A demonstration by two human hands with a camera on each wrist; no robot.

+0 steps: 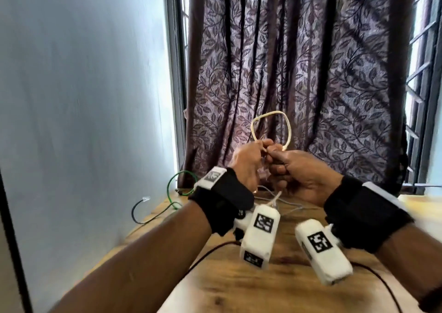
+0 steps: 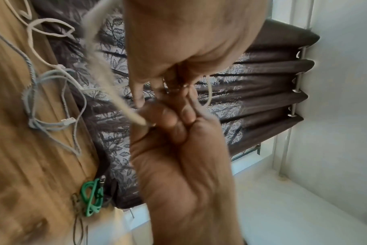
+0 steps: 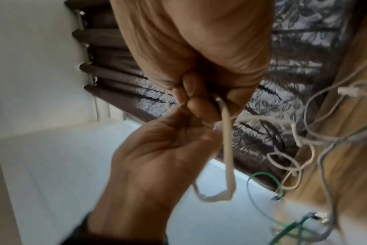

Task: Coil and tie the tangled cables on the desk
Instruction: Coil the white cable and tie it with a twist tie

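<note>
Both hands are raised above the wooden desk (image 1: 263, 288), close together. My left hand (image 1: 259, 146) and right hand (image 1: 275, 152) each pinch a flat cream cable (image 1: 270, 114), which stands up as a loop above the fingers. In the left wrist view the cream cable (image 2: 107, 74) runs blurred past the left hand (image 2: 140, 99) into the right hand's (image 2: 170, 119) curled fingers. Seen from the right wrist, the cream cable (image 3: 227, 149) hangs folded from the right hand (image 3: 199, 99), against the left hand (image 3: 157, 149). Its ends are hidden.
On the desk's far side lie a grey cable bundle (image 2: 34, 102), a white cable (image 2: 42, 28) and a green cable (image 1: 177, 181). A black cable (image 1: 141, 207) with a clear plug hangs at the left edge. A patterned curtain (image 1: 311, 73) hangs behind, with a pale wall (image 1: 83, 97) on the left.
</note>
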